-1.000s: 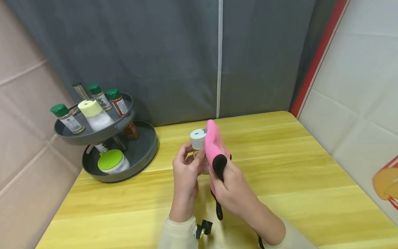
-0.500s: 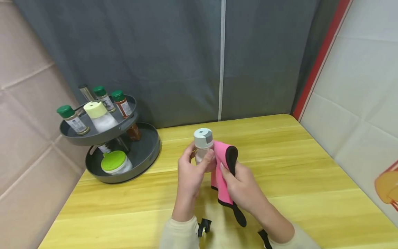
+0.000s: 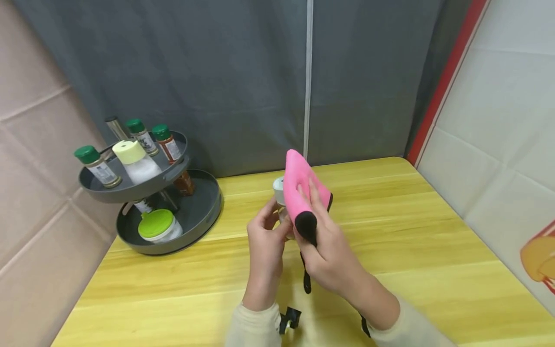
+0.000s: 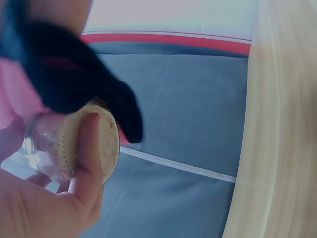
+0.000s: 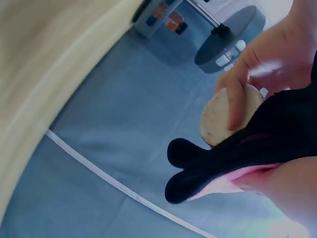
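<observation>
My left hand [image 3: 265, 236] grips a clear seasoning shaker [image 3: 279, 189] with a white-and-grey lid, held up over the table. In the left wrist view the shaker's body [image 4: 52, 139] is see-through, and a finger lies across its beige, speckled base. A pink cloth [image 3: 297, 178] with black edging is in my right hand [image 3: 331, 253], fingers spread along it and thumb on the near side. The cloth lies against the shaker's right side and hides part of the lid and body. In the right wrist view the cloth's black edge [image 5: 233, 153] overlaps the shaker's base [image 5: 214, 121].
A grey two-tier turntable rack [image 3: 210, 212] stands at the left. Its upper tier has green-capped spice bottles [image 3: 101, 168] and a yellow-capped shaker [image 3: 140, 166]; a green-lidded tub [image 3: 158, 226] sits below. Behind the wooden table [image 3: 412, 231] hangs a grey curtain [image 3: 217, 86].
The cloth came down beside the shaker, uncovering the lid half a second ago, and now is back up along its side. The right hand moved up and left; the left hand keeps its hold.
</observation>
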The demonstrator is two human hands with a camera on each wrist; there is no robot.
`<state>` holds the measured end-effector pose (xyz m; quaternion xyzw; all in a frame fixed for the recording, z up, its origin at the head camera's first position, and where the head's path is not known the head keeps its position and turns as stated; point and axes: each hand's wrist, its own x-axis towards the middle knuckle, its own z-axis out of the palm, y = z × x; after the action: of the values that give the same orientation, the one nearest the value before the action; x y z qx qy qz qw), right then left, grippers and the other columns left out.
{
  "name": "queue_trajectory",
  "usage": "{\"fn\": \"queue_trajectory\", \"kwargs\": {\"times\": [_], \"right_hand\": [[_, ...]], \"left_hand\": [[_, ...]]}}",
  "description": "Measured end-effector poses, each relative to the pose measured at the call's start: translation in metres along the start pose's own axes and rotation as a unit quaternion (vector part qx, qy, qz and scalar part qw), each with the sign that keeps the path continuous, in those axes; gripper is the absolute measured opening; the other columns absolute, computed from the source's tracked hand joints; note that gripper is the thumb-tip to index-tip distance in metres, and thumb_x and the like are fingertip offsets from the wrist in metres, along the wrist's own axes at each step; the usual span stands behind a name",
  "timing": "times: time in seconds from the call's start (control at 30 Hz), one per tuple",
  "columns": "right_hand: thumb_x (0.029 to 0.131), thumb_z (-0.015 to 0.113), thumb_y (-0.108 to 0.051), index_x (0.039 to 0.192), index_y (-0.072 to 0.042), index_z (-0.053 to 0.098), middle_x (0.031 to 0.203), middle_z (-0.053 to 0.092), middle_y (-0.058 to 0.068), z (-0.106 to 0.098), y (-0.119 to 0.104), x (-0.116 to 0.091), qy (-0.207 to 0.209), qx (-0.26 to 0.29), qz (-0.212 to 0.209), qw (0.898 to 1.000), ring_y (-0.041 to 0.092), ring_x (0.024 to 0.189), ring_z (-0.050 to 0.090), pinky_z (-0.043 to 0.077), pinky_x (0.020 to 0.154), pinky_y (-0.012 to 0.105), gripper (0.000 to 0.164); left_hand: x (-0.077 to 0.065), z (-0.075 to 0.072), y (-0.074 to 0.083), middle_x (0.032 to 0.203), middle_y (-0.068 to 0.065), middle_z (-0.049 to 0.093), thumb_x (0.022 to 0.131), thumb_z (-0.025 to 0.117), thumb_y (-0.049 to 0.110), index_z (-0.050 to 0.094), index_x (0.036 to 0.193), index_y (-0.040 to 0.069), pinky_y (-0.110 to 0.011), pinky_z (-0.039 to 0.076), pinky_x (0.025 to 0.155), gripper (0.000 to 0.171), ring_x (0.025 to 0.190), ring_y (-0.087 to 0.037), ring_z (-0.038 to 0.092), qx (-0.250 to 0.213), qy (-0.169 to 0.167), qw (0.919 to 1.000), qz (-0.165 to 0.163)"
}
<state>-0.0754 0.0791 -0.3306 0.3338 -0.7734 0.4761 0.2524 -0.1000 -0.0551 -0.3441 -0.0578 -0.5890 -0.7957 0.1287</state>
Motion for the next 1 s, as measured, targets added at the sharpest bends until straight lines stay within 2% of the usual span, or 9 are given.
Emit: {"fn": "queue_trajectory", "kwargs": {"times": [0.17, 0.37, 0.43, 0.5, 0.6, 0.73, 0.83, 0.93, 1.0], "right_hand": [[0.1, 0.056, -0.004, 0.158, -0.011, 0.032, 0.165, 0.023, 0.006, 0.0, 0.004, -0.01, -0.029, 0.009, 0.037, 0.999, 0.024, 0.149, 0.031, 0.025, 0.119, 0.035, 0.063], [0.103, 0.053, -0.006, 0.159, -0.018, 0.032, 0.165, 0.024, -0.002, -0.006, 0.006, -0.017, -0.076, 0.03, 0.078, 0.994, 0.015, 0.142, 0.038, 0.028, 0.117, 0.029, 0.061], [0.103, 0.054, -0.009, 0.154, -0.015, 0.043, 0.151, 0.049, 0.003, -0.007, 0.006, -0.021, -0.083, 0.035, 0.099, 0.991, 0.013, 0.123, 0.056, 0.044, 0.105, 0.025, 0.052], [0.104, 0.053, -0.011, 0.14, -0.01, 0.055, 0.119, 0.066, 0.007, -0.007, 0.006, -0.024, -0.084, 0.051, 0.128, 0.987, 0.015, 0.1, 0.065, 0.053, 0.088, 0.027, 0.036], [0.106, 0.052, -0.015, 0.124, -0.007, 0.058, 0.084, 0.058, 0.004, -0.007, 0.009, -0.023, -0.069, 0.084, 0.191, 0.976, 0.016, 0.071, 0.057, 0.052, 0.065, 0.03, 0.021], [0.106, 0.051, -0.017, 0.127, -0.001, 0.057, 0.09, 0.059, 0.013, -0.009, 0.009, -0.008, -0.021, 0.107, 0.232, 0.967, 0.024, 0.08, 0.058, 0.052, 0.07, 0.035, 0.027], [0.105, 0.052, -0.013, 0.131, -0.002, 0.056, 0.086, 0.055, 0.011, -0.011, 0.006, 0.003, 0.021, 0.107, 0.193, 0.975, 0.021, 0.075, 0.055, 0.049, 0.066, 0.031, 0.028], [0.101, 0.053, -0.001, 0.15, -0.002, 0.042, 0.122, 0.063, 0.013, -0.01, 0.002, 0.01, 0.052, 0.112, 0.098, 0.988, 0.022, 0.108, 0.061, 0.051, 0.09, 0.03, 0.05], [0.098, 0.053, 0.005, 0.157, -0.003, 0.033, 0.149, 0.051, 0.012, -0.008, 0.001, 0.009, 0.06, 0.109, 0.041, 0.991, 0.024, 0.132, 0.051, 0.042, 0.109, 0.029, 0.062]], "left_hand": [[0.004, -0.005, 0.004, 0.114, -0.013, 0.068, 0.09, 0.077, 0.012, 0.07, 0.127, 0.007, -0.028, 0.055, 0.058, 0.038, 0.079, -0.019, 0.062, -0.029, 0.007, 0.9995, -0.009], [0.009, -0.01, 0.009, 0.116, -0.014, 0.067, 0.091, 0.077, 0.015, 0.068, 0.129, 0.005, -0.033, 0.058, 0.064, 0.041, 0.091, -0.024, 0.064, -0.036, 0.027, 0.9989, -0.015], [0.01, -0.011, 0.009, 0.117, -0.015, 0.066, 0.091, 0.076, 0.014, 0.067, 0.13, 0.004, -0.034, 0.058, 0.066, 0.041, 0.095, -0.026, 0.064, -0.039, 0.029, 0.9987, -0.015], [0.011, -0.011, 0.009, 0.12, -0.014, 0.067, 0.092, 0.076, 0.015, 0.066, 0.13, 0.004, -0.036, 0.058, 0.069, 0.041, 0.1, -0.027, 0.063, -0.032, 0.032, 0.9989, -0.015], [0.013, -0.01, 0.007, 0.125, -0.013, 0.067, 0.092, 0.075, 0.016, 0.064, 0.132, 0.004, -0.042, 0.057, 0.081, 0.043, 0.109, -0.029, 0.062, -0.011, 0.022, 0.9997, -0.009], [0.012, -0.007, 0.001, 0.129, -0.012, 0.066, 0.094, 0.074, 0.017, 0.061, 0.132, 0.004, -0.049, 0.052, 0.096, 0.042, 0.117, -0.029, 0.061, 0.029, -0.02, 0.9994, -0.009], [0.009, -0.003, -0.003, 0.127, -0.011, 0.067, 0.094, 0.073, 0.016, 0.061, 0.13, 0.003, -0.047, 0.053, 0.096, 0.04, 0.117, -0.029, 0.062, 0.042, -0.046, 0.9979, -0.018], [0.006, -0.001, -0.003, 0.124, -0.012, 0.067, 0.094, 0.072, 0.013, 0.061, 0.127, 0.002, -0.041, 0.057, 0.088, 0.037, 0.113, -0.029, 0.063, 0.031, -0.055, 0.9978, -0.02], [0.005, -0.001, -0.001, 0.122, -0.012, 0.068, 0.093, 0.073, 0.012, 0.062, 0.126, 0.002, -0.036, 0.058, 0.082, 0.036, 0.109, -0.027, 0.065, 0.021, -0.052, 0.9983, -0.011]]}}
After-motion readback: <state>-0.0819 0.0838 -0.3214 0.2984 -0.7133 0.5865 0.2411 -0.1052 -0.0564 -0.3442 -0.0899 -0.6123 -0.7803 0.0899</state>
